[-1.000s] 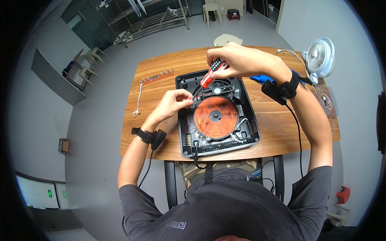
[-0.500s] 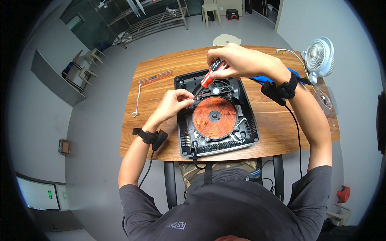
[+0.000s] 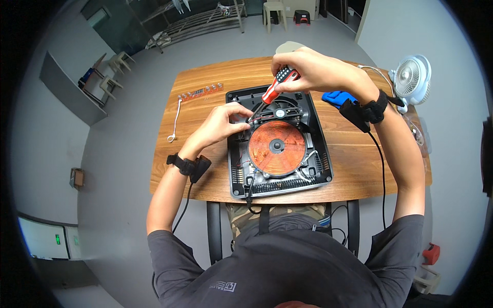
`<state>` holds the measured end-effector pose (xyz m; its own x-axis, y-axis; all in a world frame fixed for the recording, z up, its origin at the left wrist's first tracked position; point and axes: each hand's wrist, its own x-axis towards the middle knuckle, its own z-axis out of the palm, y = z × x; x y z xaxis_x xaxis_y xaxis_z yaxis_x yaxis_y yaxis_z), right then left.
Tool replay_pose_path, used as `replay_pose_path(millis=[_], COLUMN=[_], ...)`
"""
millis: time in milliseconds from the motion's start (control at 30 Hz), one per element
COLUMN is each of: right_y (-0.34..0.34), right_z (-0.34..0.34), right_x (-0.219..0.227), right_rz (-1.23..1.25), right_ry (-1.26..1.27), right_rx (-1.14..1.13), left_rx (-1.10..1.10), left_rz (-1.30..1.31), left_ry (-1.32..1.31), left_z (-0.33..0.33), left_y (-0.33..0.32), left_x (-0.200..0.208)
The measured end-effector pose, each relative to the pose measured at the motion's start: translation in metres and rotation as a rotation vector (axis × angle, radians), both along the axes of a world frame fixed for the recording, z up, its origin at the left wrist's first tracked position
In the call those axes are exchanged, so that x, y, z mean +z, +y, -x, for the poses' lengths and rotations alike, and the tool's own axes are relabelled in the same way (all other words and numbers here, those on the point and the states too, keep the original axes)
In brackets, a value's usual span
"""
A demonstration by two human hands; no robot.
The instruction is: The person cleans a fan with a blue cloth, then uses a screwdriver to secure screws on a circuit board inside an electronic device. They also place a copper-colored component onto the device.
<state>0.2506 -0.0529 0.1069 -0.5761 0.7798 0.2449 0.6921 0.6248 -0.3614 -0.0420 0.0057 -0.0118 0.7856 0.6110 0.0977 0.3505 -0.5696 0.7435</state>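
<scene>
An opened induction cooker base [image 3: 324,163] lies on the table, its round copper coil [image 3: 276,149] and black cooling fan [image 3: 292,107] exposed. My right hand [image 3: 313,69] is wrapped round a screwdriver [image 3: 271,93] with a red, white and black handle. The shaft slants down and left, with its tip beside the fan near the coil's upper left. My left hand [image 3: 222,124] reaches over the cooker's left edge, thumb and forefinger curled around the spot by the tip. Whatever those fingertips pinch is too small to make out. Thin red wires [image 3: 264,118] run close by.
A small circuit board strip [image 3: 201,92] with a white cable [image 3: 177,120] lies at the table's left. Blue cloth [image 3: 339,98] and a white fan [image 3: 411,77] are on the right. The cooker's black cord [image 3: 250,200] hangs over the front edge.
The view has shifted slightly. My left thumb and forefinger have spread a little at the screwdriver's tip. The right hand keeps its grip on the screwdriver.
</scene>
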Motion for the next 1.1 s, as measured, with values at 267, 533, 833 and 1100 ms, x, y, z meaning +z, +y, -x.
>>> replay_pose_path(millis=[267,533,833,1100], right_y=[0.021,0.032,0.045,0.056], right_z=[0.014,0.033,0.041,0.046], right_x=[0.003,0.005,0.004,0.004], right_rz=[0.011,0.091,0.162,0.166], right_ry=[-0.155,-0.236,-0.301,-0.299], right_rx=[0.013,0.033,0.033,0.054], left_rx=[0.016,0.072,0.204,0.193], left_rz=[-0.393,-0.37,-0.253,-0.205], left_ry=[0.163,0.084,0.083,0.104], left_z=[-0.004,-0.018,-0.032,-0.03], left_y=[0.005,0.021,0.02,0.024], left_x=[-0.035,-0.06,-0.064,-0.059])
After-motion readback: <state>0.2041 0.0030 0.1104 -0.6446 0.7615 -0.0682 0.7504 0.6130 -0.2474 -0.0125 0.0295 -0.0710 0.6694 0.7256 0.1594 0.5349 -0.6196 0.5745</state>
